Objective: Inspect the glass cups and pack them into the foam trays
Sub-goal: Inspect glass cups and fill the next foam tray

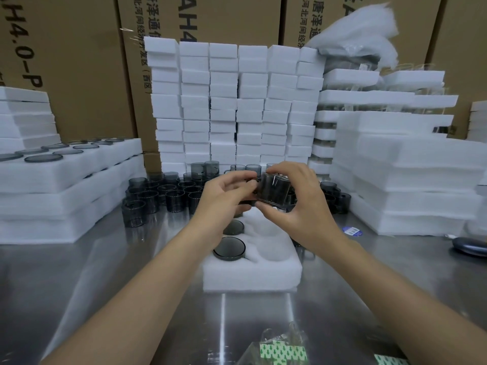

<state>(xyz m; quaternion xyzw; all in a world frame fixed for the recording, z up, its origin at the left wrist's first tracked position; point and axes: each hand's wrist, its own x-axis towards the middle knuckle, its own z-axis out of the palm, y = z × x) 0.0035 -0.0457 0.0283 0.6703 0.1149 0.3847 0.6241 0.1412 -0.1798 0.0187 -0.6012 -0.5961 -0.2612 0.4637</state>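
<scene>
Pinched between curled fingers (283,169), a smoky glass cup (274,189) is held by the left hand (224,196) and right hand (297,204) above a foam tray (253,275), where two cups (229,248) are seated on the steel table (105,272).

Even, cool overhead light fills the scene, bright but flat. The metal table (105,272) throws back soft pale streaks of glare and blurred reflections. Shadows are faint and short. The white foam stacks (234,106) nearly wash out, losing texture. The wide lens bends the edges, tilting the cardboard boxes (79,75). Near corners look soft.
</scene>
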